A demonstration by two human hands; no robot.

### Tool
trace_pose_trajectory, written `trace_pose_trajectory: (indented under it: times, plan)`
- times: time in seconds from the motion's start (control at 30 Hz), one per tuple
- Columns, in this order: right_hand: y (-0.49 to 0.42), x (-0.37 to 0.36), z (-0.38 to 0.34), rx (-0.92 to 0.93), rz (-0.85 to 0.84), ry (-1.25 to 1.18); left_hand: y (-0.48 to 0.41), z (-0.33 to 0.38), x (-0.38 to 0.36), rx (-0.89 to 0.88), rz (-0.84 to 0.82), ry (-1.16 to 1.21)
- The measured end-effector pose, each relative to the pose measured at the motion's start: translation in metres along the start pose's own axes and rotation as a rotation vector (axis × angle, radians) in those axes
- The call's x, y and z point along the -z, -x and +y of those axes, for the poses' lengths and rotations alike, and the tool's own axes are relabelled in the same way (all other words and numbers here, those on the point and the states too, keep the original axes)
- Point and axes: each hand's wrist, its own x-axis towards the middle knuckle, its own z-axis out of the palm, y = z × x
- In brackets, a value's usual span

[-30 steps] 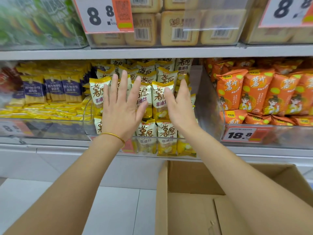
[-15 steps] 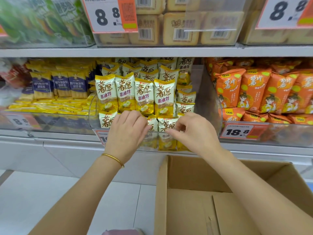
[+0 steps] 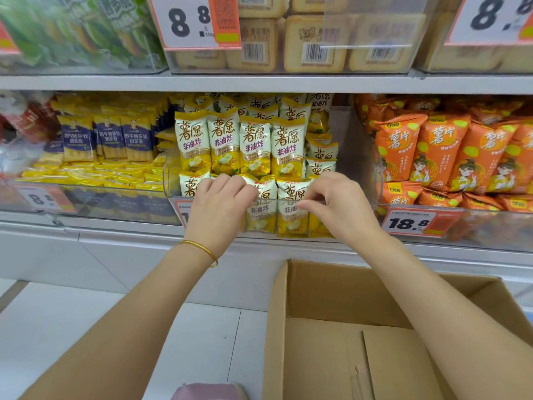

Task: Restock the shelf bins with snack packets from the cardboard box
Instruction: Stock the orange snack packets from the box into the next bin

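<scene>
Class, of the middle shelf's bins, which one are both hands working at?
The centre bin of white-and-yellow packets; left hand and right hand are at its front. Its neighbours hold blue packets and orange packets.

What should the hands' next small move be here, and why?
Probably nudge the lower front row of packets upright and flush behind the bin's clear front wall. Both the left hand and right hand sit with curled fingers at that row, the upper row already stands neat, and the visible part of the cardboard box shows no packets.
</scene>
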Motion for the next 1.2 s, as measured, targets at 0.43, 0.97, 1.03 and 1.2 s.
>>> trace_pose_trajectory:
  times: [0.43,0.97,1.03,1.2]
  plan:
    - [-0.019,-0.007,0.010,-0.018,-0.014,0.031,-0.016,0.005,-0.009,0.099,-0.114,-0.035]
    - [-0.052,-0.021,-0.018,-0.128,0.058,0.033,-0.041,0.007,-0.015,0.132,-0.285,0.084]
    - [-0.055,-0.029,-0.024,-0.140,0.051,0.082,-0.044,0.003,-0.021,0.160,-0.346,0.074]
    - [-0.054,-0.039,-0.029,-0.154,0.097,0.122,-0.042,0.001,-0.026,0.158,-0.380,0.055]
